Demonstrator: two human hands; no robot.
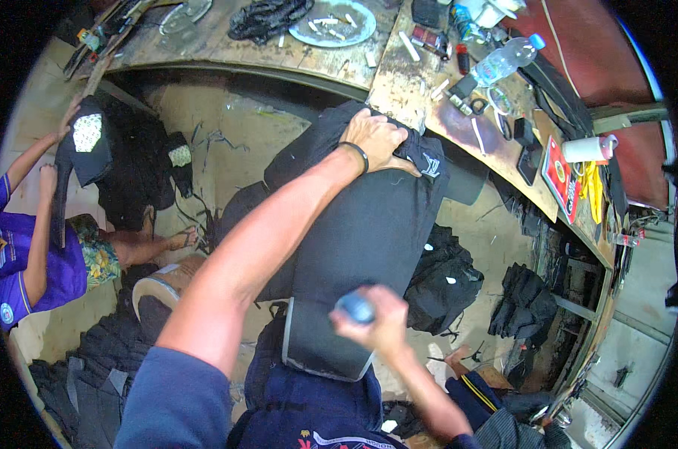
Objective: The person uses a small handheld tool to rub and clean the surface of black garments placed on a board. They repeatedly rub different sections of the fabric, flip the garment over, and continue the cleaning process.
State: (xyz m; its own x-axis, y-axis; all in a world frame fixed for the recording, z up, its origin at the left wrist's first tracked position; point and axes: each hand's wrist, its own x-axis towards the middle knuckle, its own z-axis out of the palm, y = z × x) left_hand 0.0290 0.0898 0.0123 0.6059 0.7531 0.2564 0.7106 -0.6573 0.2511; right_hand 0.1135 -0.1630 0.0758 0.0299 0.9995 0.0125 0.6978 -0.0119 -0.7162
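A black garment [357, 224], which looks like trousers, stretches from the table edge down over a dark board [327, 352] on my lap. My left hand [376, 142] grips its far end beside a small white mark, thumb stretched to the right. Above the near part of the cloth my right hand [384, 318] closes round a small blue object [356, 307] with a rounded top. Motion blurs that hand, so the object's kind and whether it touches the cloth cannot be made out.
A worn wooden table [399, 90] bears a plate [331, 22] of white sticks, a plastic bottle [507, 60], a phone [530, 163] and a white spool [590, 148]. Black garments [444, 280] lie on the floor. At left a person in purple [43, 251] handles dark cloth.
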